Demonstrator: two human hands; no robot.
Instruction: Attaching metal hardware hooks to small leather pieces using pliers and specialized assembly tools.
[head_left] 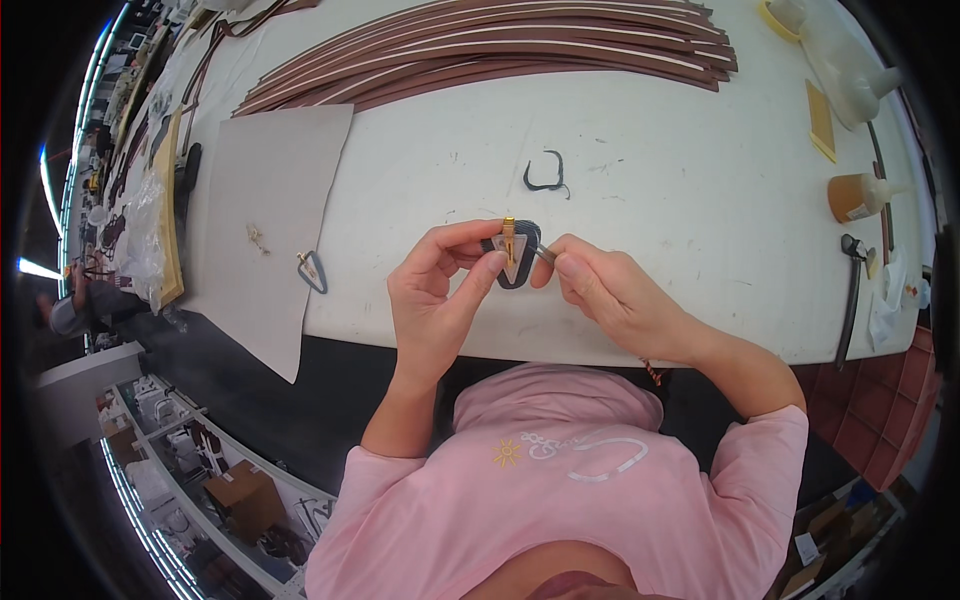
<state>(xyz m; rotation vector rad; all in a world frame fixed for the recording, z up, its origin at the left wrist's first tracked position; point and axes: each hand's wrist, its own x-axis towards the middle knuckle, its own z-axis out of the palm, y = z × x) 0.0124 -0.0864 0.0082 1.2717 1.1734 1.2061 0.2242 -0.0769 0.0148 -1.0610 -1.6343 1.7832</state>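
Note:
My left hand (430, 290) pinches a small dark triangular piece (532, 240) between thumb and fingers, above the near part of the white table (420, 185). A gold metal fitting (509, 228) sits on the piece, and a paler triangle shows in its middle. My right hand (620, 295) is closed on a thin silver tool (544, 252), whose tip meets the right edge of the dark piece. I cannot make out the tool's exact kind. Beyond the hands lies a curled dark strip (546, 187).
A similar triangular piece (313, 271) and small gold bits (257, 240) lie on a grey sheet (270, 180) at left. Long brown strips (480, 50) spread across the back. At right are an amber bottle (852, 198), a hammer (850, 295) and a yellow pad (821, 120).

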